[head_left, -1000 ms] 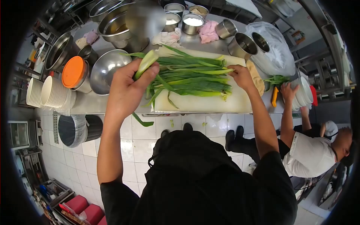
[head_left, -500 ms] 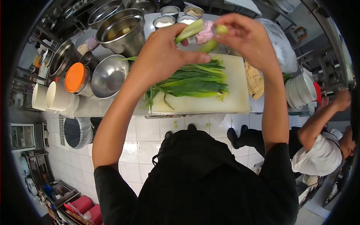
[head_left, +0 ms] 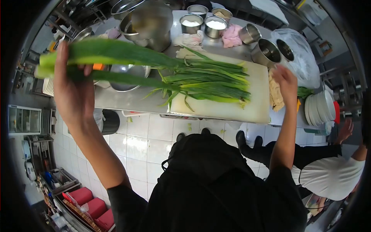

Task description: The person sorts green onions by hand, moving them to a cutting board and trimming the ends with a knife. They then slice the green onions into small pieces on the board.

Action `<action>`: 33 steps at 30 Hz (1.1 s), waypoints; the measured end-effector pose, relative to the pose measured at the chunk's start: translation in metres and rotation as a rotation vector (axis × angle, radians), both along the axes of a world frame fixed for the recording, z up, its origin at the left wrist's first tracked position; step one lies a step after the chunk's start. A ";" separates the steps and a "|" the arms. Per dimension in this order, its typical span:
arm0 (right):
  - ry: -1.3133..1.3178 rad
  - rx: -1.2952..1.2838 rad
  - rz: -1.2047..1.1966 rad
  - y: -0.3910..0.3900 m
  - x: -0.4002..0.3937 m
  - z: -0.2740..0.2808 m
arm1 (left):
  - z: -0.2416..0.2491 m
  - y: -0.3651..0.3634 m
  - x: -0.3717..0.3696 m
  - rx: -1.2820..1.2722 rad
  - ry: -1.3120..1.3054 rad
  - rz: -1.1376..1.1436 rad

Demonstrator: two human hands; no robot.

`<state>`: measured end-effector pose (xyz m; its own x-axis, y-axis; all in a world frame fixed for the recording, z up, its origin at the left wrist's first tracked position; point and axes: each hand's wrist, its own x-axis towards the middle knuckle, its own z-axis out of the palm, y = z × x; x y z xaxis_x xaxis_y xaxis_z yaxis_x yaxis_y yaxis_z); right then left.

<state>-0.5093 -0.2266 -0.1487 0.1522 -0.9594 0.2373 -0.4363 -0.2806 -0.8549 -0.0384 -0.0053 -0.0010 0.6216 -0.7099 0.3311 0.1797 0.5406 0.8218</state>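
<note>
My left hand (head_left: 73, 91) is raised at the left and closed around the pale cut ends of long green leek leaves (head_left: 127, 54). These leaves stretch rightward over the counter, their far ends overlapping a pile of leek leaves (head_left: 216, 81) on the white cutting board (head_left: 257, 96). Beyond the board's right edge, my right hand (head_left: 286, 83) is held over a crumpled tan cloth (head_left: 276, 92), its fingers curled in. Whatever is between those fingers, I cannot tell.
Steel pots with white contents (head_left: 191, 23) line the back, beside a pink cloth (head_left: 232, 35). Steel containers (head_left: 266, 52) and a clear plastic bag (head_left: 299, 58) lie back right. White bowls (head_left: 319, 108) are stacked right, near a person in a white shirt (head_left: 328, 176).
My hands were close together above the board, around pale green stalk ends. Now the left hand has swung far left with long leaves, and the right has moved right and down.
</note>
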 end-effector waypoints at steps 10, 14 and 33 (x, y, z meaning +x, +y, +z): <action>0.034 0.096 -0.217 0.054 -0.046 -0.048 | -0.029 0.034 0.006 -0.019 0.471 -0.042; 0.004 0.133 0.217 0.071 0.063 0.000 | -0.020 0.036 0.028 -0.144 0.419 -0.339; 0.148 0.119 -0.101 0.052 -0.028 -0.046 | -0.043 0.133 0.069 -0.161 0.351 0.009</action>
<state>-0.5372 -0.1746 -0.1943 0.0784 -0.9916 0.1032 -0.5806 -0.1295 -0.8038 0.0304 0.1274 -0.0437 0.7230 -0.6600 0.2042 0.4294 0.6608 0.6156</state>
